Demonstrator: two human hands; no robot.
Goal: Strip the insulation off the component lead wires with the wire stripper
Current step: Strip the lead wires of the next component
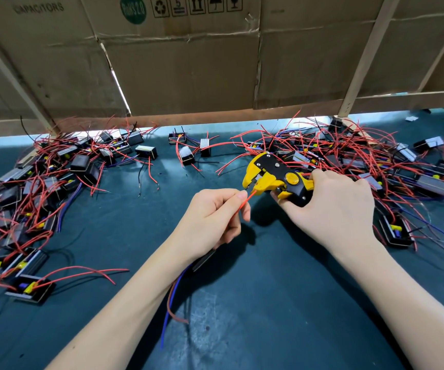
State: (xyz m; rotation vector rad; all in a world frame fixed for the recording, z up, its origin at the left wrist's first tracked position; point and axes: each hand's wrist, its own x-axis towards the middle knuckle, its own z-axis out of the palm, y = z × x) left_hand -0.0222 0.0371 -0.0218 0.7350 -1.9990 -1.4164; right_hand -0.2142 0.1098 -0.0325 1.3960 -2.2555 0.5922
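Tabletop [255, 303]: open teal surface in the near centre, passable between a left heap of components [41, 182] with red wires and a denser right tangle [375, 166], a few loose units [188, 150] near the back centre, a cardboard wall [188, 62] overhanging the far edge.

A dark teal table [242, 303] carries heaps of small black components [82, 162] trailing tangled red wires [349, 145], piled at left and right.
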